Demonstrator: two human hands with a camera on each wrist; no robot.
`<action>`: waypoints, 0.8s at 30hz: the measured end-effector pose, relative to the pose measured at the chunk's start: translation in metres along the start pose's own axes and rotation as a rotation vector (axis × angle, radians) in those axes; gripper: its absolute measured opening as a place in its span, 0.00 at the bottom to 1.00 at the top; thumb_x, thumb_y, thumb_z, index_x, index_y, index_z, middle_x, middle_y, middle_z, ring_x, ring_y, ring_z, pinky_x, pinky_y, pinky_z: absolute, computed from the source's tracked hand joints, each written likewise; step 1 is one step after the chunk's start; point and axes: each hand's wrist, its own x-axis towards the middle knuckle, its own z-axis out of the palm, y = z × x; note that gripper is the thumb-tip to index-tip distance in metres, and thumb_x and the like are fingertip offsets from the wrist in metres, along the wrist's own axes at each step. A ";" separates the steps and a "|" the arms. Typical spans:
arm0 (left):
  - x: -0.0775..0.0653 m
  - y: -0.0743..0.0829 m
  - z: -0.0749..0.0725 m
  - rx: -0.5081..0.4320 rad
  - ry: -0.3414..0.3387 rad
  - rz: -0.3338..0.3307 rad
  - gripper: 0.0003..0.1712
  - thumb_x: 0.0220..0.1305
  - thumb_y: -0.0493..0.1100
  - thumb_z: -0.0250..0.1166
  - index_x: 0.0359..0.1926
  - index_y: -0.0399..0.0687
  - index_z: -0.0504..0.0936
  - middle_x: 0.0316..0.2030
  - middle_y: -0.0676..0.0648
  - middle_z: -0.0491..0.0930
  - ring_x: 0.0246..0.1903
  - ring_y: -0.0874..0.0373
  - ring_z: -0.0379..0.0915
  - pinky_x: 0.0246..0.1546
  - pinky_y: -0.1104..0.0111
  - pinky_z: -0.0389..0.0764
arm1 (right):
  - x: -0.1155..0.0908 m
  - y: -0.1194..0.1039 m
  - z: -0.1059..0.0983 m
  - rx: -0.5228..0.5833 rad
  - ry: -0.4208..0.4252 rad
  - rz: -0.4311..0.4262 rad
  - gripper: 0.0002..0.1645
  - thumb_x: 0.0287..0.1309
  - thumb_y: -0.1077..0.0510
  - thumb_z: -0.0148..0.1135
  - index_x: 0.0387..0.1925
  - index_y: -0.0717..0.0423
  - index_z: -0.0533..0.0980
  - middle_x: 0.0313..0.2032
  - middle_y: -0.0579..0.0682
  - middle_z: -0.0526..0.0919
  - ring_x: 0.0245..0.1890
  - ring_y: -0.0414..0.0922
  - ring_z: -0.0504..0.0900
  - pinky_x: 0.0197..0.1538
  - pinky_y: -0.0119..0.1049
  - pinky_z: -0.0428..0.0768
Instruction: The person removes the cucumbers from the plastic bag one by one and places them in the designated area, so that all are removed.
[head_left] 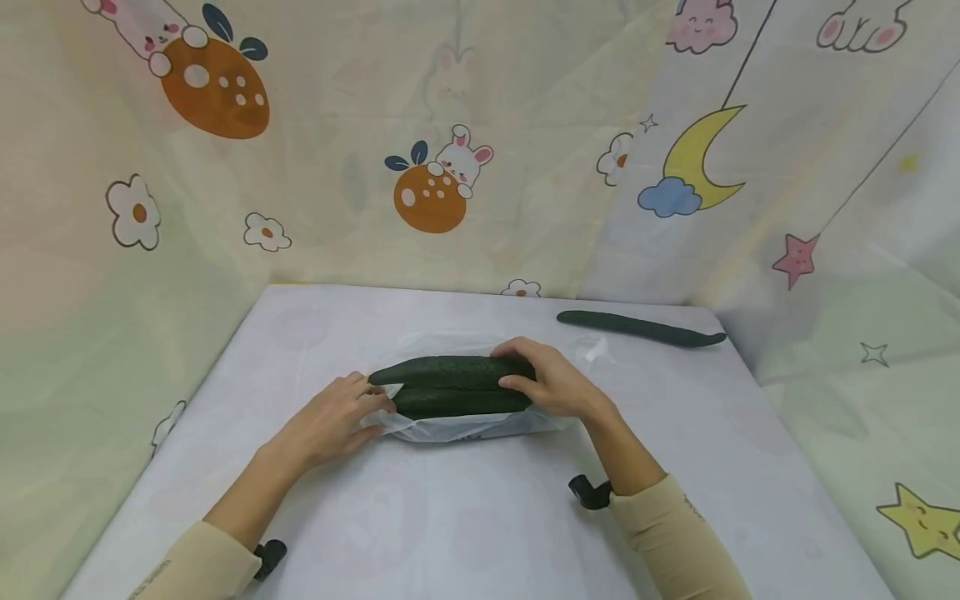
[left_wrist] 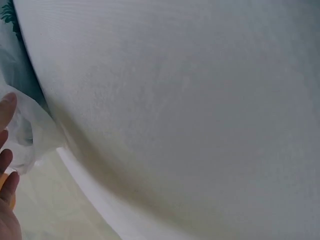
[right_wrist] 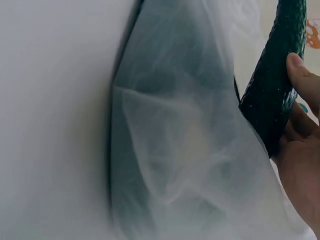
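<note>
My right hand (head_left: pixel 551 385) curls over the right end of the two cucumbers (head_left: pixel 452 385) that lie side by side in the middle of the bench (head_left: pixel 465 517), thumb on the near one and fingers wrapped across the far one. My left hand (head_left: pixel 339 419) pinches the edge of the thin plastic bag (head_left: pixel 465 427) at the cucumbers' left end; the film lies under and around them, and from my right wrist I see it clouding over the dark skin (right_wrist: pixel 272 95) just beside my thumb.

To do this well, I judge I should keep the bag mouth taut with my left fingers (left_wrist: pixel 6 150) so the film does not bunch against the blunt ends, and keep both cucumbers pressed together so they move as one and neither rolls. The film looks flimsy; a hard tug could tear it or drag the whole bundle along.

For room: a third cucumber (head_left: pixel 641 327) lies well apart, near the far right corner. The printed curtain (head_left: pixel 450 167) hangs close behind and on both sides, so sideways sweeps should stay short. The near stretch of bench towards me is the freest way to pull
</note>
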 end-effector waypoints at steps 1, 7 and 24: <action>0.001 0.000 0.000 0.006 -0.001 0.000 0.17 0.55 0.44 0.80 0.45 0.59 0.86 0.47 0.52 0.82 0.48 0.53 0.74 0.49 0.57 0.76 | 0.000 -0.001 0.000 0.009 0.001 -0.004 0.24 0.68 0.58 0.67 0.63 0.52 0.74 0.60 0.45 0.80 0.63 0.44 0.77 0.66 0.45 0.74; 0.001 0.003 0.001 -0.001 -0.008 -0.009 0.15 0.54 0.44 0.80 0.43 0.59 0.86 0.45 0.54 0.80 0.47 0.54 0.75 0.49 0.58 0.77 | 0.005 -0.009 -0.003 0.077 0.003 -0.008 0.23 0.67 0.60 0.67 0.62 0.53 0.74 0.59 0.47 0.80 0.61 0.45 0.78 0.65 0.45 0.76; 0.006 0.002 0.003 -0.003 -0.041 -0.025 0.14 0.55 0.44 0.80 0.41 0.60 0.87 0.45 0.54 0.80 0.48 0.53 0.76 0.51 0.54 0.78 | 0.019 -0.040 -0.014 0.304 0.023 -0.106 0.23 0.67 0.66 0.66 0.61 0.60 0.73 0.57 0.54 0.79 0.59 0.50 0.79 0.60 0.42 0.80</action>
